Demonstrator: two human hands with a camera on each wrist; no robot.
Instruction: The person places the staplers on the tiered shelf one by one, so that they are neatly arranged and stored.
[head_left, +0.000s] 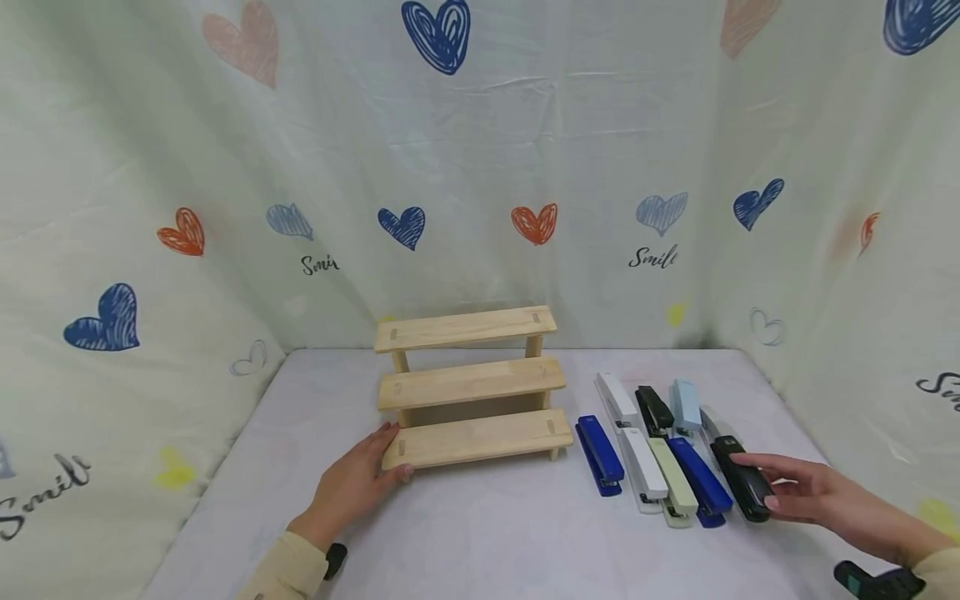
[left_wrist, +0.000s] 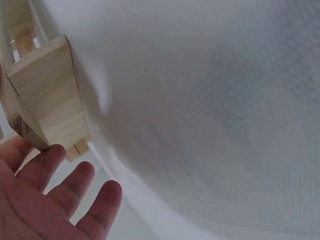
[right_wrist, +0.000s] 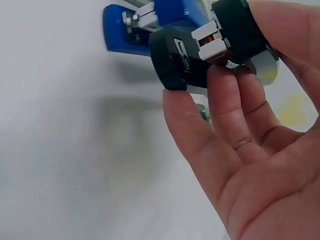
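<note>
A three-tiered wooden shelf rack stands at the table's middle. My left hand holds the left end of its lowest board, fingers at the back corner and thumb at the front. Seen from the left wrist, the fingers touch the board's corner and the thumb is out of sight. On the right, my right hand grips a black stapler between thumb and fingers. The right wrist view shows this stapler's front end, its base and upper arm apart, beside a blue stapler.
Several more staplers lie in rows left of the right hand: blue, white, pale green, dark blue, light blue and black. A patterned curtain hangs behind and beside the white table.
</note>
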